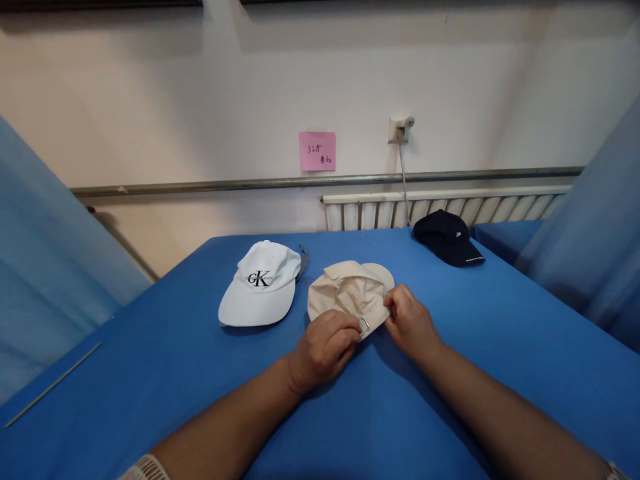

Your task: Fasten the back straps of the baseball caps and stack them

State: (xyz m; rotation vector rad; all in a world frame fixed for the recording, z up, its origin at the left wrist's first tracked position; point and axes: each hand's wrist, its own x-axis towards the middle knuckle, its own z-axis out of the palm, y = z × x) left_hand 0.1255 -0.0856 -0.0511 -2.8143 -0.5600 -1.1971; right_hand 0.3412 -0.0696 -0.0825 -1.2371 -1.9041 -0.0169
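Observation:
A beige baseball cap (345,288) lies in front of me on the blue table cover, its brim pointing away to the far right. The crown looks crumpled. My left hand (327,343) is closed on the cap's near edge, right beside a metal strap buckle (365,325). On the right side of the same edge, my right hand (411,321) pinches the fabric. The fingertips of both hands are partly hidden. Just left of the beige cap sits a white cap (267,283) with black lettering, its brim towards me.
A black cap (445,235) rests at the table's far right. A thin stick (53,385) lies near the left edge of the blue cover (170,313). Behind stand a radiator (450,203), a metal rail (225,185) and a socket with a cord (400,130). Blue curtains (55,247) hang on both sides.

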